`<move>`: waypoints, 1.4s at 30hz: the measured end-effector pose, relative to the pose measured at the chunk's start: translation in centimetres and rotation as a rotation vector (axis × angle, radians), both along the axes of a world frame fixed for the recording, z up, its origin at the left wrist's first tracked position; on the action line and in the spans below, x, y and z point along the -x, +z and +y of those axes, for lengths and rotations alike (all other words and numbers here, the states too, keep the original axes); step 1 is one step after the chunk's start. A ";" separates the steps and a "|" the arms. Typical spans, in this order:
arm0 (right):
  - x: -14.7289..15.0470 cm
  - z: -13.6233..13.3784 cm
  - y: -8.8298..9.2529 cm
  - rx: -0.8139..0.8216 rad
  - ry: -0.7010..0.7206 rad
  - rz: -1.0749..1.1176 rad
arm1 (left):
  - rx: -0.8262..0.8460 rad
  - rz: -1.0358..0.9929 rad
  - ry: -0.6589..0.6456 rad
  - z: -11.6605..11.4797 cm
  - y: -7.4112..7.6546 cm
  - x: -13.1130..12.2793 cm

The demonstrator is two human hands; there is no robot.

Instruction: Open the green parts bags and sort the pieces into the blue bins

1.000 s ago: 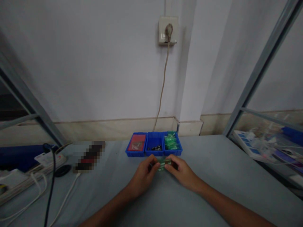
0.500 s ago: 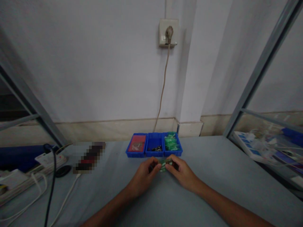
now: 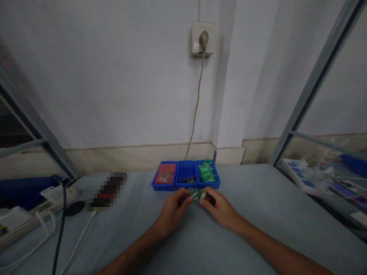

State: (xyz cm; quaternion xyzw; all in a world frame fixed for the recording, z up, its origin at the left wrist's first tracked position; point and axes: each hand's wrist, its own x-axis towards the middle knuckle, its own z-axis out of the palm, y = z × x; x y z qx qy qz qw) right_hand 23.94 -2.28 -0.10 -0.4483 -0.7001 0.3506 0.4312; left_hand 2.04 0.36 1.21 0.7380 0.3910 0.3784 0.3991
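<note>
Between my two hands is a small greenish plastic packet with pale marks, held just in front of the blue bins. My left hand is closed, pinching its left side between thumb and fingers. The other side is pinched by my right hand, also closed. Behind them stand three joined blue bins: the left bin holds a red piece under a small clear bag, the middle bin small dark and shiny parts, and the right bin green packets.
On the grey table at left lie a pixelated object, a white cable, a black round item and a power strip. A metal frame rises at right, beside a white-and-blue power strip.
The packet has turned slightly and lies flatter between my fingers, its pale marks showing differently. Both hands keep their pinch and stay nearly in place; the view has shifted a little.
</note>
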 end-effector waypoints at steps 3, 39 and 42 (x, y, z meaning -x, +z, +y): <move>0.0 -0.1 0.1 -0.002 0.010 -0.003 | 0.004 0.005 0.006 0.0 0.2 0.0; -0.1 0.0 0.0 0.037 0.061 0.065 | 0.028 -0.022 -0.052 -0.7 0.6 -0.2; 0.0 -0.2 0.1 0.026 0.075 0.066 | 0.011 -0.037 -0.055 -0.6 0.6 -0.2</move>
